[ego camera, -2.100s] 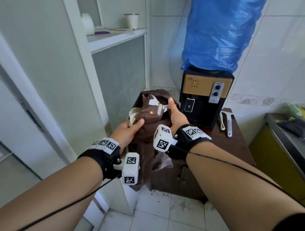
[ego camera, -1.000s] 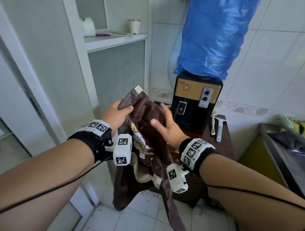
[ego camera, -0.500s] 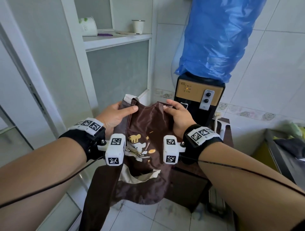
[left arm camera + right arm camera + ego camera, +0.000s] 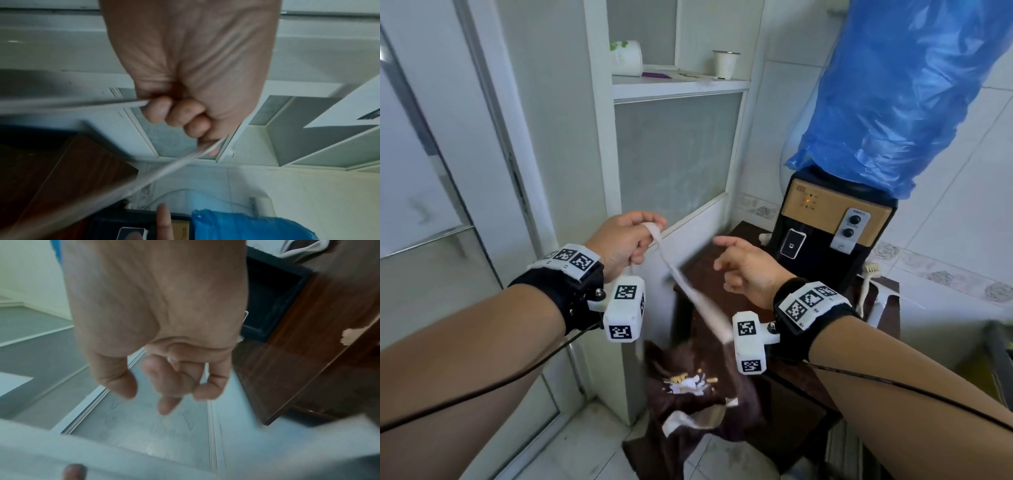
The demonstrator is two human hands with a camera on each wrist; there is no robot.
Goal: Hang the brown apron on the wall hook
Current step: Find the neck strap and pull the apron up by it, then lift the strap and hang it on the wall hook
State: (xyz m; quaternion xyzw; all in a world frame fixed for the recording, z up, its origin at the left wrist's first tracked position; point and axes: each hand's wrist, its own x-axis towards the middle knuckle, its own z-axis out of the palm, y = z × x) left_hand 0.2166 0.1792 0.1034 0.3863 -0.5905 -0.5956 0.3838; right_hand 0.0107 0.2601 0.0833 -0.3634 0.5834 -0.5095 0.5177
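Observation:
The brown apron (image 4: 688,387) with a cartoon print hangs low in front of the cabinet, dangling from its white neck strap (image 4: 688,291). My left hand (image 4: 643,236) is raised at mid-frame and grips the top of that strap in a fist. In the left wrist view, my left hand (image 4: 176,116) has its fingers curled round the blurred strap (image 4: 82,104). My right hand (image 4: 736,260) hovers to the right of the strap, fingers loosely curled and holding nothing. The right wrist view shows my right hand (image 4: 164,395) empty too, above the blurred strap (image 4: 123,451). No wall hook shows.
A black and tan water dispenser (image 4: 835,222) under a blue plastic-covered bottle (image 4: 900,96) stands on a dark wooden cabinet (image 4: 801,377). A brush (image 4: 866,284) lies beside it. A white shelf (image 4: 678,85) holds two cups. A glass door (image 4: 421,171) is at left.
Both hands held the apron's top edge before. The right hand has let go, the left hand has risen with the neck strap, and the apron body has dropped to hang below.

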